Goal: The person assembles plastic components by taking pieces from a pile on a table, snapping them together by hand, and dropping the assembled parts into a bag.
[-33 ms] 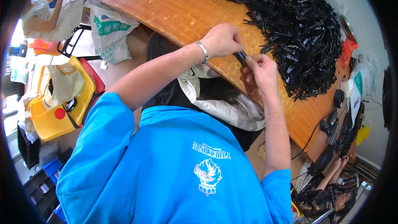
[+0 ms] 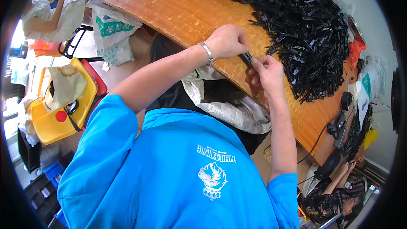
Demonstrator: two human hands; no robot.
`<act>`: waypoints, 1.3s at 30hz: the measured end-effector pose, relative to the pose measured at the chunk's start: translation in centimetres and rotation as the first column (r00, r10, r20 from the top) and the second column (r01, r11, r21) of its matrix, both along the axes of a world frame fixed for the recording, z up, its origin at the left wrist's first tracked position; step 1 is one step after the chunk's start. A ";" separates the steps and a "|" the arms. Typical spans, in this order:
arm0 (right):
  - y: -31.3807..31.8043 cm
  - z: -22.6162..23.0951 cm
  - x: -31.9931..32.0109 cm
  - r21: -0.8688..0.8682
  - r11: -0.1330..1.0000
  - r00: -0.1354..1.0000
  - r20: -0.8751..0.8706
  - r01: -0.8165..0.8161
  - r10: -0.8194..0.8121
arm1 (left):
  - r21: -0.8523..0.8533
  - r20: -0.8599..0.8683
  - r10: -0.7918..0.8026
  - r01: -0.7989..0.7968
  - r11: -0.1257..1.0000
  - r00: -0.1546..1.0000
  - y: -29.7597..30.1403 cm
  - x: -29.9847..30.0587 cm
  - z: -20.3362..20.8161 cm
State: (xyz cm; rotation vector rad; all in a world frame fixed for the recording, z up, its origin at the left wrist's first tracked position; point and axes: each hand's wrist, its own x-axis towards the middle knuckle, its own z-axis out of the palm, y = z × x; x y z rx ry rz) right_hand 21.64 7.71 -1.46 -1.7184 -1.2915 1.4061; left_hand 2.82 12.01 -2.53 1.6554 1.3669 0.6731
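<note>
My left hand (image 2: 229,41), with a silver bracelet at its wrist, pinches one end of a small black plastic clip (image 2: 246,58). The other end is between the thumb and fingers of my right hand (image 2: 269,73). Both hands are just above the near edge of a wooden table (image 2: 169,6). Fingers cover much of the clip, so its exact shape is hard to make out. Beyond my right hand spreads a big pile of similar black clips (image 2: 309,38).
A pale woven sack (image 2: 224,106) hangs below the table edge by my lap. On the left are a yellow chair (image 2: 57,123) and a white printed bag (image 2: 112,32). Black cables and a power strip (image 2: 339,131) lie rightward. Other people sit at upper left and lower right.
</note>
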 end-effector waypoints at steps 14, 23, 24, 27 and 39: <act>0.4 -0.8 0.1 0.099 0.992 0.977 0.209 -0.073 0.051 | 0.088 -0.127 0.017 -0.006 0.996 0.992 -0.2 0.7 -0.7; 0.8 0.2 0.3 0.086 0.985 0.953 0.277 -0.149 0.120 | 0.065 -0.260 -0.008 0.026 0.998 0.966 -1.3 0.7 -0.1; 0.7 0.0 0.4 0.125 0.983 0.968 0.229 -0.138 0.106 | 0.085 -0.209 -0.007 0.025 0.996 0.978 -1.6 0.5 -0.8; -0.9 -0.8 0.5 0.369 0.902 0.959 0.250 -0.224 0.136 | 0.186 -0.094 -0.053 0.070 0.980 0.994 -2.0 -0.9 -0.5; -4.0 0.3 0.2 0.621 0.673 0.891 0.433 -0.402 0.133 | 0.284 0.128 -0.135 0.094 0.954 0.983 -6.6 -0.7 0.2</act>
